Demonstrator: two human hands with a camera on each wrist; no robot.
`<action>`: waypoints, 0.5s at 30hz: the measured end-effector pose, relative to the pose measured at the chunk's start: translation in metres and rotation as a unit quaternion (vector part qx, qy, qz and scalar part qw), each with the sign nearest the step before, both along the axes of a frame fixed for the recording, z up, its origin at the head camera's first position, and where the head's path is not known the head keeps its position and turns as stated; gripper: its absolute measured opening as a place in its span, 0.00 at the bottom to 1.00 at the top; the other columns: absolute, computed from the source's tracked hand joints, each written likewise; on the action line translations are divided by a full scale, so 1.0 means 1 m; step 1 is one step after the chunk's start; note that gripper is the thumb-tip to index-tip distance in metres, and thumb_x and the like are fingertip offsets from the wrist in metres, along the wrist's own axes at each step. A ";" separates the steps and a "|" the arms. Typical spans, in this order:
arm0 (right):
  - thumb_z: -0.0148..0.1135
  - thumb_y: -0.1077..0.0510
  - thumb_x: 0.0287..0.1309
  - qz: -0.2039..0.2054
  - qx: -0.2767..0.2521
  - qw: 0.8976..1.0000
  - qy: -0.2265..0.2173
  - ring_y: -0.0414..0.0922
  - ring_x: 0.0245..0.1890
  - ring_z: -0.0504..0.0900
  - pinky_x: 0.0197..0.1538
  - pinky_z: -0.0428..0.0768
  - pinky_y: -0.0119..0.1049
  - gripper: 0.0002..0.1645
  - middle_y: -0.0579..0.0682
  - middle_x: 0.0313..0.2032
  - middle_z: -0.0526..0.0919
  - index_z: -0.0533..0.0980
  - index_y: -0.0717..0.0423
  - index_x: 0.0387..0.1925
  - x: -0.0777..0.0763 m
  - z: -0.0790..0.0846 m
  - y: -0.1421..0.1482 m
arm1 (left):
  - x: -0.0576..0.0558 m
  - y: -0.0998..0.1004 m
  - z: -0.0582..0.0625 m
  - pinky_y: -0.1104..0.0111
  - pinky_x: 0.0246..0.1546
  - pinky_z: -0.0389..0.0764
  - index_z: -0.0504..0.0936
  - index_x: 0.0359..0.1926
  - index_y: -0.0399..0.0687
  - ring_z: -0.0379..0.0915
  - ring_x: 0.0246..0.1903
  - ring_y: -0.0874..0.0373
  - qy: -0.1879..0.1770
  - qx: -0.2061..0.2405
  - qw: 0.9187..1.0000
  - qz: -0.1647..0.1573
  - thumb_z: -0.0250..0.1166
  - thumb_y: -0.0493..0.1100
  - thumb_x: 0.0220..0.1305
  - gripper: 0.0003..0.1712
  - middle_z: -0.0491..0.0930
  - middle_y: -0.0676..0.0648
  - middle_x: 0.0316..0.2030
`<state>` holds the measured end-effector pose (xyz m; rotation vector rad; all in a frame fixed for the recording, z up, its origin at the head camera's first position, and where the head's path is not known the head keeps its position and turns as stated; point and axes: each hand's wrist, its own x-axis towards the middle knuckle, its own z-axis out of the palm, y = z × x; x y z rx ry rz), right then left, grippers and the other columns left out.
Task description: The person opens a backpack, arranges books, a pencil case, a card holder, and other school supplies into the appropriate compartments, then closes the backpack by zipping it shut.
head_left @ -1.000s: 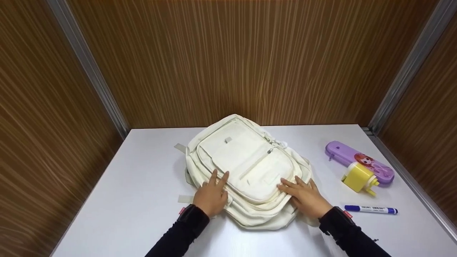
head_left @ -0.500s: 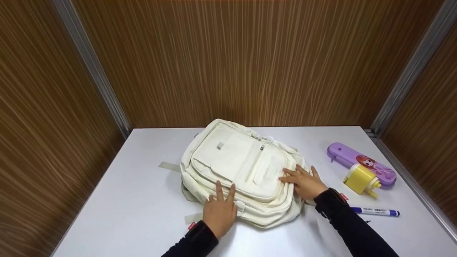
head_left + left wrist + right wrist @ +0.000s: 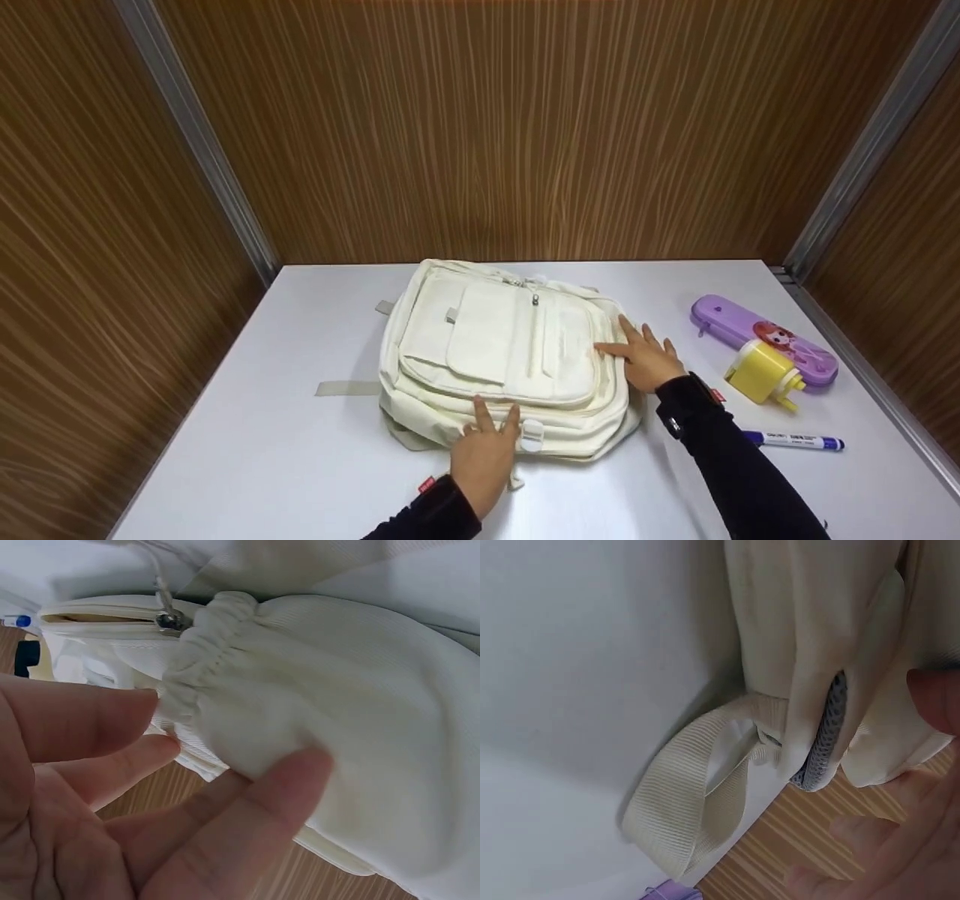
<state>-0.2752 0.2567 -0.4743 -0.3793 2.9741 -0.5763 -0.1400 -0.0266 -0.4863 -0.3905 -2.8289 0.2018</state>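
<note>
A cream backpack (image 3: pixel 487 337) lies front side up on the white table, its zippered front pockets facing me. My left hand (image 3: pixel 484 461) touches its near side, two fingers extended onto the edge by a white buckle (image 3: pixel 532 435). Close up in the left wrist view, the fingertips rest at a gathered elastic side pocket (image 3: pixel 360 720) beside a metal zipper pull (image 3: pixel 171 621). Over the bag's right end my right hand (image 3: pixel 649 360) spreads its fingers, the thumb on the front panel. The right wrist view shows a webbing loop (image 3: pixel 664 802) and grey mesh (image 3: pixel 825 727) there.
To the right lie a purple pencil case (image 3: pixel 731 322) with a cartoon figure, a yellow pencil sharpener (image 3: pixel 761 371) and a blue-capped marker (image 3: pixel 802 441). A loose strap (image 3: pixel 346 388) sticks out left. Wood-grain panels (image 3: pixel 480 135) wall the table's back and sides.
The backpack has turned counterclockwise and now lies nearly square to the table. My left hand has moved right and toward me; my right hand has moved farther away along the bag's right end.
</note>
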 end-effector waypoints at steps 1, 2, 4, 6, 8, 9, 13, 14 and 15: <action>0.43 0.68 0.63 -0.002 0.000 1.000 0.011 0.75 0.71 0.47 0.65 0.46 0.78 0.31 0.65 0.76 0.47 0.73 0.45 0.65 0.001 -0.001 0.001 | 0.000 -0.001 0.000 0.73 0.11 0.69 0.73 0.65 0.63 0.81 0.26 0.54 0.004 0.006 1.000 -0.005 0.66 0.37 0.55 0.35 0.77 0.30 0.57; 0.44 0.68 0.64 -0.001 0.000 1.000 0.026 0.75 0.70 0.50 0.65 0.50 0.77 0.30 0.66 0.75 0.50 0.73 0.47 0.64 0.002 -0.001 0.001 | -0.001 -0.003 0.001 0.73 0.11 0.68 0.74 0.64 0.62 0.78 0.21 0.57 0.008 0.012 1.000 -0.010 0.67 0.37 0.54 0.35 0.78 0.30 0.56; 0.47 0.68 0.63 0.001 -0.005 0.998 0.060 0.75 0.68 0.58 0.63 0.59 0.74 0.27 0.68 0.72 0.56 0.76 0.51 0.61 0.006 0.000 0.002 | -0.003 -0.008 0.003 0.74 0.10 0.64 0.76 0.63 0.60 0.69 0.14 0.62 0.011 0.021 0.999 -0.024 0.70 0.36 0.49 0.37 0.79 0.32 0.56; 0.50 0.69 0.61 0.004 -0.013 0.994 0.104 0.73 0.64 0.65 0.61 0.66 0.70 0.25 0.70 0.68 0.64 0.78 0.55 0.58 0.014 0.002 -0.001 | -0.005 -0.015 0.003 0.74 0.09 0.61 0.79 0.60 0.59 0.62 0.10 0.64 0.025 0.032 0.998 -0.041 0.71 0.39 0.50 0.33 0.80 0.34 0.55; 0.52 0.69 0.58 0.009 -0.021 0.989 0.149 0.70 0.62 0.71 0.60 0.71 0.65 0.23 0.70 0.63 0.71 0.80 0.59 0.54 0.022 0.007 -0.008 | -0.008 -0.022 0.004 0.74 0.09 0.59 0.81 0.57 0.58 0.58 0.09 0.65 0.036 0.046 0.997 -0.056 0.72 0.43 0.51 0.29 0.82 0.37 0.54; 0.54 0.69 0.56 0.013 -0.028 0.985 0.171 0.68 0.60 0.73 0.59 0.72 0.64 0.21 0.69 0.60 0.74 0.81 0.60 0.51 0.027 0.009 -0.013 | -0.008 -0.026 0.004 0.73 0.09 0.59 0.82 0.56 0.57 0.59 0.08 0.65 0.041 0.053 0.996 -0.062 0.73 0.46 0.51 0.27 0.82 0.38 0.53; 0.62 0.67 0.53 0.049 -0.050 0.965 0.251 0.60 0.50 0.79 0.54 0.78 0.55 0.14 0.62 0.48 0.82 0.82 0.59 0.43 0.051 0.012 -0.040 | -0.011 -0.032 0.001 0.72 0.08 0.60 0.83 0.53 0.56 0.61 0.08 0.64 0.047 0.076 0.993 -0.077 0.73 0.49 0.51 0.26 0.83 0.41 0.53; 0.65 0.67 0.51 0.065 -0.056 0.959 0.271 0.57 0.47 0.80 0.52 0.80 0.52 0.13 0.59 0.45 0.83 0.82 0.58 0.41 0.057 0.011 -0.047 | -0.011 -0.032 0.000 0.72 0.09 0.62 0.83 0.53 0.56 0.61 0.08 0.63 0.046 0.080 0.993 -0.078 0.73 0.49 0.50 0.26 0.83 0.41 0.53; 0.67 0.66 0.50 0.081 -0.064 0.953 0.287 0.54 0.44 0.81 0.50 0.81 0.48 0.11 0.56 0.42 0.83 0.82 0.58 0.39 0.063 0.010 -0.054 | -0.011 -0.032 -0.001 0.71 0.10 0.66 0.83 0.53 0.56 0.62 0.08 0.63 0.047 0.081 0.993 -0.078 0.74 0.48 0.50 0.26 0.83 0.41 0.53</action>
